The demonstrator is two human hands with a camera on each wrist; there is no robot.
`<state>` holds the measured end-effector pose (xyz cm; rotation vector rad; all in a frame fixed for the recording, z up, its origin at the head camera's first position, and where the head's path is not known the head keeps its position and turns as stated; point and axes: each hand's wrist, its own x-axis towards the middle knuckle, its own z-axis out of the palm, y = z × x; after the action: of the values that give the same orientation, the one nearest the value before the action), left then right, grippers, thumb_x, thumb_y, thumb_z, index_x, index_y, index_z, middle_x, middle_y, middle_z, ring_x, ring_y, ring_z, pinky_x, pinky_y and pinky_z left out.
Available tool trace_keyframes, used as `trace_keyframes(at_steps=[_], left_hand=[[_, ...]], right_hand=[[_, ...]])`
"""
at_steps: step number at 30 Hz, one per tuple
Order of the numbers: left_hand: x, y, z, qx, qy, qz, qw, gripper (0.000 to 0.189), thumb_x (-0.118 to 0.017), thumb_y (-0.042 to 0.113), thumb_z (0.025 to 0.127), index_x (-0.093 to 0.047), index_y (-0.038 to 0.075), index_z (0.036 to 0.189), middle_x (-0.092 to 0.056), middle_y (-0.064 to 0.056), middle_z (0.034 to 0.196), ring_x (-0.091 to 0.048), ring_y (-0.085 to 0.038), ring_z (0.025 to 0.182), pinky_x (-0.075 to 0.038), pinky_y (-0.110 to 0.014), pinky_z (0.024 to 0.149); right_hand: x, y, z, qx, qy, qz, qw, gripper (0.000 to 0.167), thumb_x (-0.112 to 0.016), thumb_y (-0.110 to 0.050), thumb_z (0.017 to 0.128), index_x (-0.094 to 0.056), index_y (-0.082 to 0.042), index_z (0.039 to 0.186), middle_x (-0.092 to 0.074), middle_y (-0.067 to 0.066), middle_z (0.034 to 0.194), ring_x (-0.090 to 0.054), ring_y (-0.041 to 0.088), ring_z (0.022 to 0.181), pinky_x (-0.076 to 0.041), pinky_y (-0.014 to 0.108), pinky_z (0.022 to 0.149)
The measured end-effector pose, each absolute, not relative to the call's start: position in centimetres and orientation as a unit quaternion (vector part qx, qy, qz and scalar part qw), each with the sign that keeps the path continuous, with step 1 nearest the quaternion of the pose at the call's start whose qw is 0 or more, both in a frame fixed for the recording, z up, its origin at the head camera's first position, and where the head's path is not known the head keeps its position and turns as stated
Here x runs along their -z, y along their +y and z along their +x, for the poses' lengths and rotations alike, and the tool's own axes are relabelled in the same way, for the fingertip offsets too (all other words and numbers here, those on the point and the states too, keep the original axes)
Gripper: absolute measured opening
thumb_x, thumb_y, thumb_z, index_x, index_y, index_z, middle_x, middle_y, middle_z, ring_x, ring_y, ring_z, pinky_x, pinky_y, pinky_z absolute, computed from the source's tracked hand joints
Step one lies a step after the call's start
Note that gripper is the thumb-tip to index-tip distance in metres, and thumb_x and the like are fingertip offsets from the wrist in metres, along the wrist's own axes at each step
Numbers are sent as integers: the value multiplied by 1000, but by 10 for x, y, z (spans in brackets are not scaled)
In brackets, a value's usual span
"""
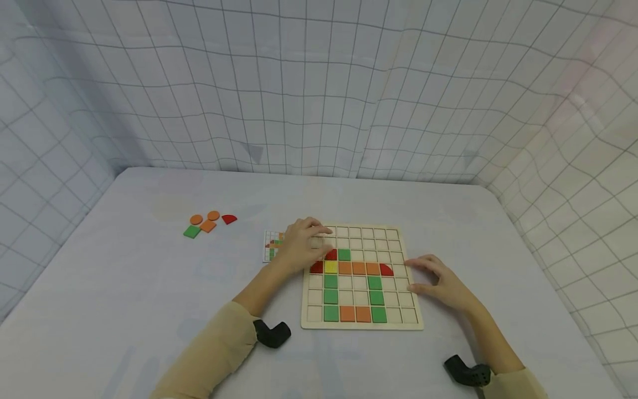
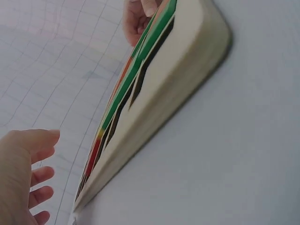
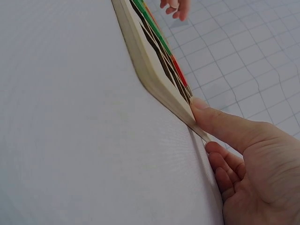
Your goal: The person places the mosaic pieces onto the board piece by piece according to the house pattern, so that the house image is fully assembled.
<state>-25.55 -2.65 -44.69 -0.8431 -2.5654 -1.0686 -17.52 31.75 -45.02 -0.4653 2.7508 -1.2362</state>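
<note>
A wooden grid board [image 1: 361, 327] lies flat in the head view, with green, orange, red and yellow pieces set in its cells. My left hand [image 1: 301, 244] is over the board's upper left, thumb beside a dark red piece [image 1: 331, 255] and fingers reaching over the top rows. In the left wrist view, the thumb and loosely bent fingers of the left hand [image 2: 23, 173] show nothing between them. At the board's right edge, the spread thumb and fingers of my right hand [image 1: 446, 284] touch the rim; its thumb [image 3: 220, 122] rests there in the right wrist view.
A small printed pattern card [image 1: 269, 249] lies left of the board, partly covered by the left hand. Farther left are loose pieces: a green square [image 1: 191, 231], an orange square [image 1: 207, 225], two orange discs [image 1: 196, 220] and a red quarter-circle [image 1: 229, 219]. Gridded white cloth [image 1: 319, 100] rises behind.
</note>
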Motion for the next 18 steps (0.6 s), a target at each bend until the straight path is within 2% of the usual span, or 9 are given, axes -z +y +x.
trace_keyframes(at_steps=[7,10,15,18], left_hand=[[436,-85,-262,383,-886,-219,141,30,-72,22,78,-67,7,104,-55,-12,105,-46,-31,99,-29,-53,88],[436,-113,-262,384,-888,-193,164,31,-73,19,77,-67,5,104,-55,-15,105,-46,-35,100,-27,-55,90],[441,-160,-257,396,-886,-148,189,30,-73,12,76,-66,1,103,-53,-19,105,-45,-37,99,-30,-53,86],[443,-184,-253,405,-885,-118,196,30,-73,9,76,-65,0,103,-52,-19,106,-44,-37,97,-26,-55,87]], right_hand=[[449,316,-174,407,900,-153,43,51,-75,-23,76,-57,-12,122,-48,4,116,-42,13,110,-30,18,92],[448,316,-174,411,898,-149,47,50,-74,-24,76,-57,-13,122,-48,4,116,-42,14,111,-30,20,93],[449,316,-175,414,897,-144,52,50,-74,-26,76,-57,-14,122,-48,4,117,-41,17,112,-30,23,93],[450,316,-175,414,898,-141,53,50,-74,-25,76,-57,-14,122,-48,4,117,-41,18,112,-30,24,94]])
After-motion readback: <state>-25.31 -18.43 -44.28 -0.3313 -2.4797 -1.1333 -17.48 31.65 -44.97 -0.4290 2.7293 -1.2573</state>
